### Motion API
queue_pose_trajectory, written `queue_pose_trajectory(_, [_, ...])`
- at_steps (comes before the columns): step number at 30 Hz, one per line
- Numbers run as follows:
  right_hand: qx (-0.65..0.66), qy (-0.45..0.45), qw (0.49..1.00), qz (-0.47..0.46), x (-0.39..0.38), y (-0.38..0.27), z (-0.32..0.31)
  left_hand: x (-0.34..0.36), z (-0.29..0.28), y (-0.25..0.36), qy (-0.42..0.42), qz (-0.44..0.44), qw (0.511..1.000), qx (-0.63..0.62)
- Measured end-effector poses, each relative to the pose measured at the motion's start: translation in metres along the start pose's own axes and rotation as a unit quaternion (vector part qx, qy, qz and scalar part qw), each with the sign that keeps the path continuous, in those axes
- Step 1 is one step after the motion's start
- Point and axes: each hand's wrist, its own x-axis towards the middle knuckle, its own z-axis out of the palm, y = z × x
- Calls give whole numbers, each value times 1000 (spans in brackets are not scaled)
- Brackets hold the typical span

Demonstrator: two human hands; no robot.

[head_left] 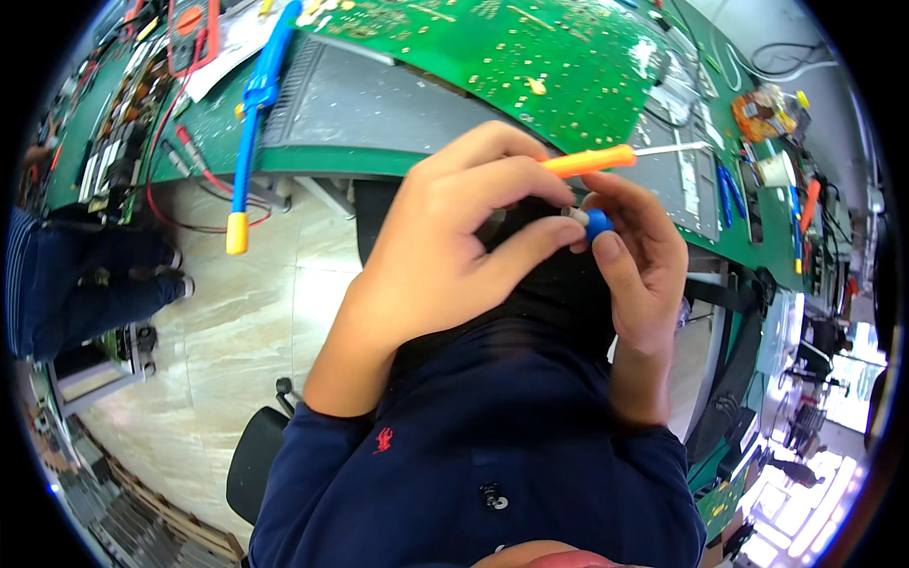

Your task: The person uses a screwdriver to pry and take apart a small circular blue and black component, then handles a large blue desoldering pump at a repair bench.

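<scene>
Blue-and-grey cylindrical piece (597,225) pinched between your two hands

You have the one small piece up in front of your body, just off the near edge of the green surface (327,163). Your left hand (454,222) is partly closed, its thumb and index finger nipping the pale grey end. Your right hand (651,260) is curled, with its thumb against the rounded blue end and its fingers bent behind; how many of them touch it is hidden.

One screwdriver (592,161) lies across your left fingers, its bright orange handle running out of sight behind them and its slim metal shaft pointing to the right. You can't tell exactly which fingers keep it there.

Past your hands lies one large, flat green circuit-board panel (530,71), dotted with small gold-coloured spots. Partly under it is a smooth grey panel (379,106) with fine ridges at its left end. On your left, one long blue tool (263,87) with a yellow end juts over the edge. Beyond it you have one red-cased multimeter (193,26) and two test probes (189,142), one red, one black. On your right sits one clear, crinkled plastic bag (760,115) with orange contents.
</scene>
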Motion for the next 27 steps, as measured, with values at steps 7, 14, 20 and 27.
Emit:
queue_pose_trajectory(7, [138, 82, 986, -50, -1, 14, -32, 2, 9, 1, -6, -28, 1000, 7])
queue_pose_trajectory(14, [157, 12, 985, -72, 1, 12, -23, -3, 37, 5, -91, -70, 991, -68])
queue_pose_trajectory(20, [82, 176, 979, -58, 15, 3, -63, -4, 42, 11, -147, -109, 980, -77])
queue_pose_trajectory(27, [-231, 252, 940, 13, 52, -4, -212, 5, 1, 11, -18, -18, 998, 54])
